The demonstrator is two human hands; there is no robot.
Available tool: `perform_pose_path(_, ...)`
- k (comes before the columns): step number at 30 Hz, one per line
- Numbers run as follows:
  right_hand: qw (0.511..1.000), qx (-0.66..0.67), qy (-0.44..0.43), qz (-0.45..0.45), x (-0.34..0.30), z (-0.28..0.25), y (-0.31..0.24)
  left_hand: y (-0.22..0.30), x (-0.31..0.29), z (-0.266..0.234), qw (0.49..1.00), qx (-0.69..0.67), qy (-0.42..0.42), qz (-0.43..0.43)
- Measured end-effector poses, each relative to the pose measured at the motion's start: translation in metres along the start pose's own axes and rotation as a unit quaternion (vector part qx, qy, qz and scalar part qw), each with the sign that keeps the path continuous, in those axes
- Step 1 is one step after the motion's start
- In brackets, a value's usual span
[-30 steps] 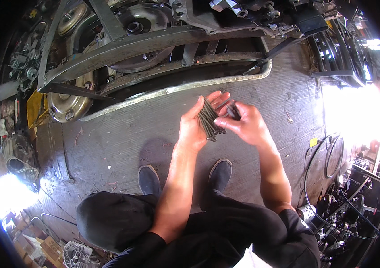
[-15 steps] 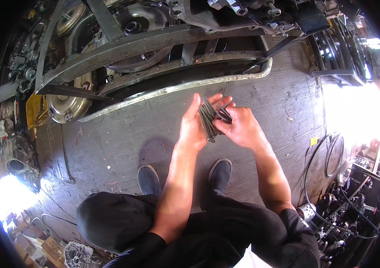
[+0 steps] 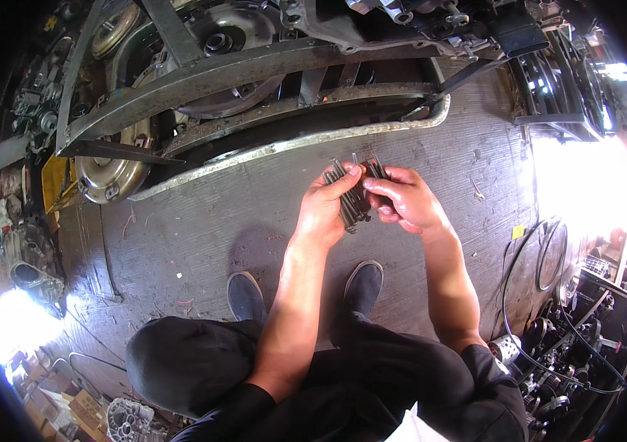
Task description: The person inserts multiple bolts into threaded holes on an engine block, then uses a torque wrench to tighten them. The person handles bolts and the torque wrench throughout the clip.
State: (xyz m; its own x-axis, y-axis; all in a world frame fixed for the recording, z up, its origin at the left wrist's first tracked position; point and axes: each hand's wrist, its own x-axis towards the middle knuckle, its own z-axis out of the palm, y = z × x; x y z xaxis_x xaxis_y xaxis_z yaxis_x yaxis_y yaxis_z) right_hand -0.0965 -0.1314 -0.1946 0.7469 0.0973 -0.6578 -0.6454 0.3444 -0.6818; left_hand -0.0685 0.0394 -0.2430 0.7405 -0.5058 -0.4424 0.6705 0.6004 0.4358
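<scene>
My left hand (image 3: 323, 210) is closed around a bundle of long, thin dark bolts (image 3: 350, 200), its thumb lying across them. Their heads point down toward me and the shanks stick up past the fingers. Close on the right, my right hand (image 3: 410, 200) pinches a few more of the same bolts (image 3: 377, 169) between thumb and fingers. The two hands nearly meet over the floor, in front of my knees. Parts of both groups are hidden behind the fingers, and I cannot tell whether all the shanks are alike.
Ahead stands a metal frame (image 3: 217, 74) holding large machine parts, with a pale-rimmed tray (image 3: 291, 142) beneath it. A round metal housing (image 3: 111, 173) sits at the left. Black cable (image 3: 506, 295) loops along the right beside a heap of metal parts (image 3: 549, 361). Dark floor (image 3: 181, 243) lies below.
My left thumb has folded over the bolts it held in a more open palm. My right hand has turned, and its bolts now point upward beside the left bundle.
</scene>
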Motion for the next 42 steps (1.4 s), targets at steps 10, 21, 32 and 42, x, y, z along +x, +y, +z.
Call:
perform_pose_path(10,0.995,0.065,0.030,-0.066,0.009,-0.012,0.004,0.009,-0.003,0.011,0.995,-0.058,0.053,-0.053)
perform_pose_path(21,0.994,0.035,0.064,-0.078,0.015,-0.011,0.018,-0.003,0.002,-0.001,0.995,-0.032,0.073,-0.057)
perform_pose_path(32,0.992,0.020,0.078,-0.096,0.021,0.004,0.031,-0.011,0.004,-0.003,0.994,-0.041,0.091,-0.038)
perform_pose_path(42,0.993,0.006,0.023,-0.115,0.020,-0.001,0.032,-0.007,0.004,-0.002,0.993,-0.037,0.104,-0.051)
